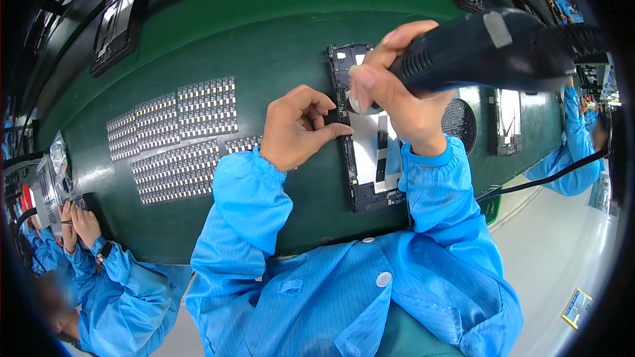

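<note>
A black tablet frame with a silver-and-white inner plate (364,153) lies on the green bench in front of me. My right hand (405,96) is wrapped round the front end of a black heat gun (486,53), over the frame's upper part. The gun's metal tip points down toward the frame and is partly covered by my fingers. My left hand (296,125) is at the frame's left edge, its thumb tip by the rim. Its thumb and forefinger are apart, the other fingers are curled, and nothing shows between them.
Sheets of small black-and-white parts (175,172) lie left of my left hand. A round dark mesh (460,125) and another tablet frame (508,121) are at the right. One more frame (118,23) stands at the upper left. Co-workers' hands (81,225) are at the lower left. A black cable (549,177) runs at the right.
</note>
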The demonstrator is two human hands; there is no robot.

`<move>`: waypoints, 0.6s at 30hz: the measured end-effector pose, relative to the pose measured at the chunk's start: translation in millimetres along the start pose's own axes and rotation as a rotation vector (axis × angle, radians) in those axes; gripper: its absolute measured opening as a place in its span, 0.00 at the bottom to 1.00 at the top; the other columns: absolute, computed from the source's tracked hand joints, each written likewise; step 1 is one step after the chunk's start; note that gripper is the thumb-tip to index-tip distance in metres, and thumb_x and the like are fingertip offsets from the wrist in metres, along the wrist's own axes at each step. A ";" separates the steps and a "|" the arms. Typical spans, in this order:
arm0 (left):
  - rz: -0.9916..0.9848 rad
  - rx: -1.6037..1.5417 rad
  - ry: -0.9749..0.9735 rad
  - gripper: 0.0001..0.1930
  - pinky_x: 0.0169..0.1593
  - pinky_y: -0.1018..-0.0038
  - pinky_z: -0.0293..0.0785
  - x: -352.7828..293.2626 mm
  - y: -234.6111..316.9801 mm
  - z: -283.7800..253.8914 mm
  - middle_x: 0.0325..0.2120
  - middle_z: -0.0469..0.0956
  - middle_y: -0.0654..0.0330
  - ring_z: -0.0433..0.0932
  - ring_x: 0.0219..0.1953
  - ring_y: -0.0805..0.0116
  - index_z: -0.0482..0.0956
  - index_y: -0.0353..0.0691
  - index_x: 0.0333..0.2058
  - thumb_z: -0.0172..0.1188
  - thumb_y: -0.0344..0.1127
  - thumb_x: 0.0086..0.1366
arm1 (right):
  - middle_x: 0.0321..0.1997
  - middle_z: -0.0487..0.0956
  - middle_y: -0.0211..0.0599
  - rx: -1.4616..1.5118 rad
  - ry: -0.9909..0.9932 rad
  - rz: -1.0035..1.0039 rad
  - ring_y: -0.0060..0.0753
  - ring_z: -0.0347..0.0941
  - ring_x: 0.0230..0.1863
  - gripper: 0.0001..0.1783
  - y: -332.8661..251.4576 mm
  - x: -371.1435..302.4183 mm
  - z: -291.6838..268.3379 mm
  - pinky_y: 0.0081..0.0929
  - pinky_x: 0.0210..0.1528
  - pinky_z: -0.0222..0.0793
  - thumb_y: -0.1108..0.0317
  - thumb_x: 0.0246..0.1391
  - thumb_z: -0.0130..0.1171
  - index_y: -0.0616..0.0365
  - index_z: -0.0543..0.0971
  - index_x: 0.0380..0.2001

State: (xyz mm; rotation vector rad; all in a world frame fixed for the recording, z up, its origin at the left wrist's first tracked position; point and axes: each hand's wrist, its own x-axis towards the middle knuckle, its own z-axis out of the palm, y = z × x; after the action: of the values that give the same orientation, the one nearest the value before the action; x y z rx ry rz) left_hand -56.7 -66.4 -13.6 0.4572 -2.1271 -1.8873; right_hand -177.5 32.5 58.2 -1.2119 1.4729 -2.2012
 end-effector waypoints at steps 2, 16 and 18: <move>-0.001 -0.023 0.006 0.18 0.22 0.80 0.68 1.4 -5.6 0.6 0.22 0.72 0.62 0.70 0.20 0.78 0.74 0.33 0.27 0.75 0.29 0.38 | 0.17 0.76 0.34 -0.010 0.007 0.020 0.17 0.71 0.19 0.17 2.2 3.9 1.1 0.14 0.21 0.66 0.82 0.40 0.65 0.67 0.71 0.34; -0.038 0.033 0.000 0.19 0.23 0.79 0.69 2.2 -0.2 -1.8 0.22 0.72 0.61 0.70 0.20 0.77 0.74 0.32 0.26 0.75 0.31 0.37 | 0.18 0.74 0.37 -0.107 -0.097 0.018 0.23 0.71 0.17 0.20 9.8 6.1 1.3 0.20 0.21 0.70 0.83 0.44 0.63 0.61 0.66 0.38; -0.043 0.026 -0.003 0.19 0.23 0.79 0.68 2.2 -0.5 -2.5 0.22 0.72 0.61 0.70 0.19 0.77 0.74 0.32 0.26 0.75 0.31 0.37 | 0.18 0.74 0.37 -0.111 -0.100 0.031 0.23 0.71 0.17 0.20 9.6 6.4 1.6 0.20 0.21 0.69 0.83 0.44 0.63 0.61 0.66 0.38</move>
State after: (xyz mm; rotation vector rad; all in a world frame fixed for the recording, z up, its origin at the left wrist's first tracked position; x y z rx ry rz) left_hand -57.7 -69.6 -13.8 0.5099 -2.1626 -1.8859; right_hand -182.7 23.1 53.5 -1.3037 1.5806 -2.0319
